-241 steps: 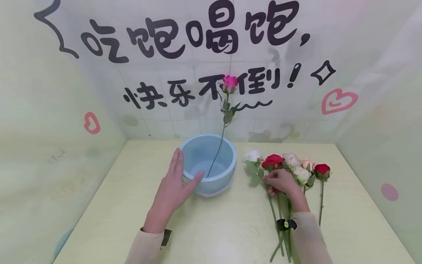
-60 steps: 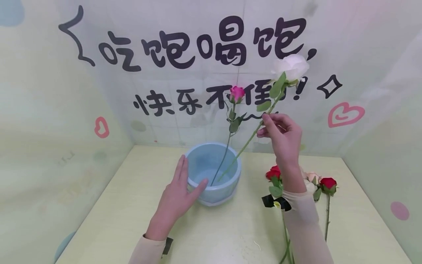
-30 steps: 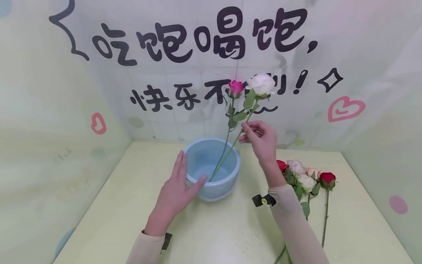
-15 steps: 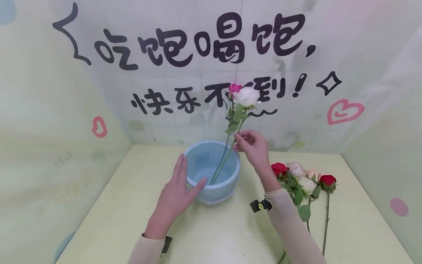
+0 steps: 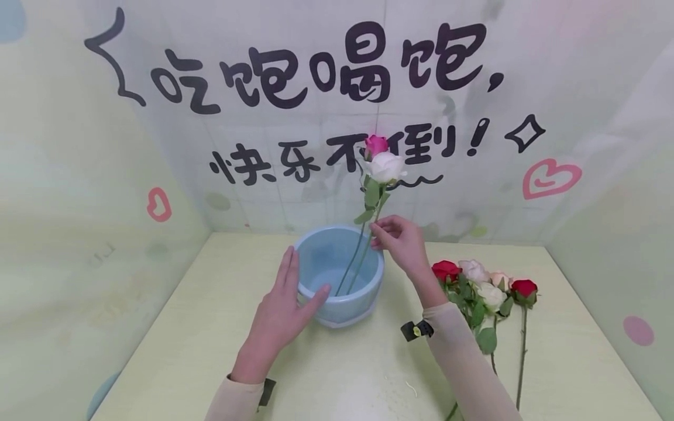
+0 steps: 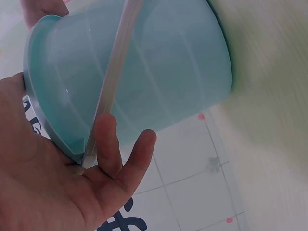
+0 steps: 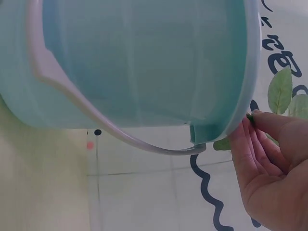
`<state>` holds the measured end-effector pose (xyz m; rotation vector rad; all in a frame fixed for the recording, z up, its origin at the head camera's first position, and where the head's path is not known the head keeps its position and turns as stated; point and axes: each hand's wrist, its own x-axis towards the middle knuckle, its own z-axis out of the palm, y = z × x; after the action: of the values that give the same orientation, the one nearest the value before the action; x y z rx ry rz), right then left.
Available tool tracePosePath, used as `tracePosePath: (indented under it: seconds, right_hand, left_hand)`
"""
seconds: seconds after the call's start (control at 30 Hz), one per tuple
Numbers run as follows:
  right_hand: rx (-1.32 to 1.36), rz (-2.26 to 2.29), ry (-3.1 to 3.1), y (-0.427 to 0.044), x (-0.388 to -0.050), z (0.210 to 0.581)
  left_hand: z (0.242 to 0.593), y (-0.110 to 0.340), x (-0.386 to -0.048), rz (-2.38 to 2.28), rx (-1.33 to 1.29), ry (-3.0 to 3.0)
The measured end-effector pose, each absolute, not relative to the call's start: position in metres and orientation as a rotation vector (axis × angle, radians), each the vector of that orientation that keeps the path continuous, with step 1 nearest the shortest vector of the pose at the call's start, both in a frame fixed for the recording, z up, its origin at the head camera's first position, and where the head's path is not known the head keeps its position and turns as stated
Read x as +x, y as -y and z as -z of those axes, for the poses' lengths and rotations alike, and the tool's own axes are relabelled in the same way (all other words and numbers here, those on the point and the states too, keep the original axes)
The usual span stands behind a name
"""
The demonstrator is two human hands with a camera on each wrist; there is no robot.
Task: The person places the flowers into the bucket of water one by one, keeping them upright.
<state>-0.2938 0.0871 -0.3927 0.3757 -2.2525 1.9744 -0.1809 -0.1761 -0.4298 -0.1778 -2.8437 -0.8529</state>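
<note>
A light-blue bucket [image 5: 337,307] with a pale handle [image 6: 115,67] stands on the table. My left hand [image 5: 279,313] rests against its left side, fingers fairly straight and thumb over the near rim. In the left wrist view, two fingertips lie beside the handle's end. With thumb and fingertips my right hand [image 5: 402,242] pinches the green stem of a white rose [image 5: 387,168] at the bucket's right rim. The stem's lower end is inside the bucket. A pink rose [image 5: 376,145] leans in the bucket, partly behind the white bloom, its stem close alongside.
Several roses lie at the right of the table [image 5: 358,374]: a red rose [image 5: 446,270], pale ones and a cream rose [image 5: 492,296]. Another red rose [image 5: 524,289] lies slightly apart. My right forearm hides some stems. A printed backdrop [image 5: 295,204] stands behind.
My right hand took the white rose from the bunch, brought it over the bucket, then moved it left and down beside the pink rose. The left hand stayed at the bucket.
</note>
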Motion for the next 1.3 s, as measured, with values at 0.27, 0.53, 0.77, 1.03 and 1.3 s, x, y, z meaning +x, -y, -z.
tracePosePath:
  seconds: [0.27, 0.53, 0.77, 1.03, 1.3]
  right_hand:
    - [0.431, -1.873, 2.353, -0.086, -0.293, 0.392]
    - [0.45, -1.745, 2.448, -0.087, -0.297, 0.395]
    - [0.479, -1.711, 2.491, -0.088, -0.3, 0.393]
    - [0.471, -1.633, 2.582, -0.088, -0.303, 0.39]
    - [0.433, -1.562, 2.643, -0.085, -0.304, 0.389]
  left_hand:
    - [0.432, 0.176, -0.181, 0.863, -0.181, 2.834]
    - [0.431, 0.176, -0.181, 0.859, -0.179, 2.836]
    - [0.431, 0.176, -0.181, 0.849, -0.179, 2.836]
    - [0.432, 0.177, -0.181, 0.852, -0.187, 2.821]
    - [0.433, 0.177, -0.181, 0.862, -0.18, 2.829]
